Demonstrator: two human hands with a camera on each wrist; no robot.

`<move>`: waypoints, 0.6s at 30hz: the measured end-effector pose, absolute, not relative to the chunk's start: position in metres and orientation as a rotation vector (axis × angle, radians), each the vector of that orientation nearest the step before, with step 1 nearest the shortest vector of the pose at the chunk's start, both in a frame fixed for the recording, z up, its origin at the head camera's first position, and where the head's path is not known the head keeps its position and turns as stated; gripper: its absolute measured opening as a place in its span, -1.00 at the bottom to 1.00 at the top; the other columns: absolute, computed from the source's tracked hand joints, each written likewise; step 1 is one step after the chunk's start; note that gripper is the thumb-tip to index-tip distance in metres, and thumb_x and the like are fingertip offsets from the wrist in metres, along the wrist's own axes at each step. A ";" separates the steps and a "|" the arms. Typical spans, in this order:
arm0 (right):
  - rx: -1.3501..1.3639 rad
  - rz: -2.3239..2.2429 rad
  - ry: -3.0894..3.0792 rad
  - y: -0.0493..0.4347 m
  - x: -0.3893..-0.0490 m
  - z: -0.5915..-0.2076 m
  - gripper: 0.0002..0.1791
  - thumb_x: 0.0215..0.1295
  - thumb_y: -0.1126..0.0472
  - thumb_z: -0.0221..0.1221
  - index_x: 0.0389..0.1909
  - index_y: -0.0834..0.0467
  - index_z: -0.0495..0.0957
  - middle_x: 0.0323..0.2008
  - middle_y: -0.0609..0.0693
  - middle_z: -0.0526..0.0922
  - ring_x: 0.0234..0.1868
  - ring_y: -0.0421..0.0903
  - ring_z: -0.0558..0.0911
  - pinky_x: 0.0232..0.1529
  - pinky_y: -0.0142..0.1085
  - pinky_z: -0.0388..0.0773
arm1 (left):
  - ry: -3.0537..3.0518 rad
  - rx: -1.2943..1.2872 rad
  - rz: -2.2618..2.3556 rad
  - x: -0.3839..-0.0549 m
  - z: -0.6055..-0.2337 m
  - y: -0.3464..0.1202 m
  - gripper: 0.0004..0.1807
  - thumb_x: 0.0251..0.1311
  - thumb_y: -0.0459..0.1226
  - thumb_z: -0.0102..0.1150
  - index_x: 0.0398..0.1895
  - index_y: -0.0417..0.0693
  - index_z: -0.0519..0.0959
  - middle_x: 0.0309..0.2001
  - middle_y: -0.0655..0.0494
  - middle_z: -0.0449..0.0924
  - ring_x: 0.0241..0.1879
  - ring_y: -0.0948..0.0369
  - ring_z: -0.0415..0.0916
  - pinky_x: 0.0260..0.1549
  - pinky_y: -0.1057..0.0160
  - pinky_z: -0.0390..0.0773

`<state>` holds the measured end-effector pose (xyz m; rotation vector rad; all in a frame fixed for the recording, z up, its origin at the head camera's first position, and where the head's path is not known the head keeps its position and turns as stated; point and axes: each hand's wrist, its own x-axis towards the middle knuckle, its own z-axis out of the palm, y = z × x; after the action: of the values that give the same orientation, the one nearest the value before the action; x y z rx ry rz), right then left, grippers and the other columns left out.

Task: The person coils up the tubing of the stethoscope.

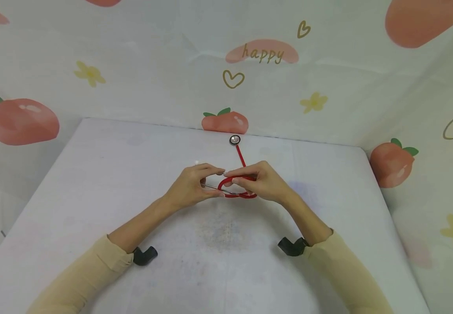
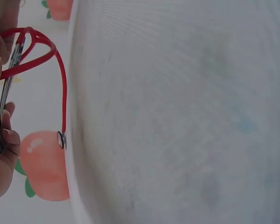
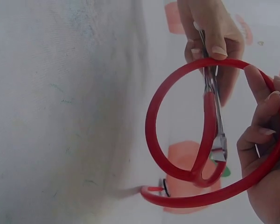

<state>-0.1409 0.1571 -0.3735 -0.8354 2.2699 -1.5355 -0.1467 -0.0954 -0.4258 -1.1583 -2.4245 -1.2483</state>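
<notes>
A stethoscope with red tubing [image 3: 150, 116] is held between both hands above the table. My left hand [image 1: 189, 185] grips its metal ear tubes [image 2: 4, 98], and in the right wrist view that thumb also lies against the top of the red loop. My right hand [image 1: 263, 181] holds the looped tubing with curled fingers, opposite the left. Beyond the hands, the round chest piece [image 1: 235, 139] lies near the table's far edge, joined by a straight run of tube. Fingers partly hide the ear tips.
The white-covered table [image 1: 132, 148] meets a pale backdrop cloth [image 1: 163, 78] printed with peaches, flowers and hearts. A dark bent piece [image 1: 144, 256] sits by the left sleeve cuff, and a similar dark piece [image 1: 293, 247] by the right.
</notes>
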 end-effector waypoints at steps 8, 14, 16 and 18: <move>-0.821 -1.578 2.224 0.159 -0.145 -0.373 -0.69 0.34 0.29 0.27 0.09 0.22 0.66 -0.29 0.02 0.78 -0.49 -0.12 0.63 -0.51 -0.41 0.42 | -2.400 -1.141 -1.254 -0.146 -0.425 -0.097 -0.42 -0.10 -0.15 0.61 0.04 -0.14 0.68 -0.11 0.08 0.70 -0.50 0.30 0.33 -0.53 0.37 0.40; -0.776 -1.544 2.261 0.163 -0.152 -0.369 -0.72 0.25 0.27 0.35 -0.02 0.23 0.70 -0.26 -0.03 0.77 -0.26 0.04 0.70 -0.27 -0.33 0.62 | -2.410 -1.099 -1.281 -0.147 -0.424 -0.099 -0.41 -0.12 -0.14 0.61 0.05 -0.11 0.68 -0.12 0.05 0.70 -0.54 0.30 0.31 -0.54 0.38 0.39; -0.739 -1.518 2.293 0.165 -0.153 -0.368 -0.72 0.25 0.24 0.36 -0.02 0.18 0.72 -0.25 -0.05 0.76 -0.33 0.02 0.66 -0.36 -0.35 0.57 | -2.407 -1.078 -1.291 -0.149 -0.423 -0.101 -0.41 -0.12 -0.14 0.62 0.05 -0.11 0.68 -0.13 0.05 0.70 -0.55 0.30 0.31 -0.55 0.38 0.39; -0.711 -1.490 2.328 0.169 -0.154 -0.366 -0.73 0.25 0.20 0.36 -0.03 0.13 0.73 -0.26 -0.05 0.76 -0.39 -0.02 0.61 -0.45 -0.36 0.51 | -2.411 -1.058 -1.292 -0.150 -0.422 -0.102 -0.41 -0.13 -0.14 0.62 0.04 -0.12 0.69 -0.12 0.05 0.70 -0.55 0.29 0.32 -0.55 0.37 0.39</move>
<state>-0.1541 0.1686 -0.3660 -0.7109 2.3285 -1.4899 -0.1504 -0.1022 -0.4217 -1.0578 -2.4105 -1.2916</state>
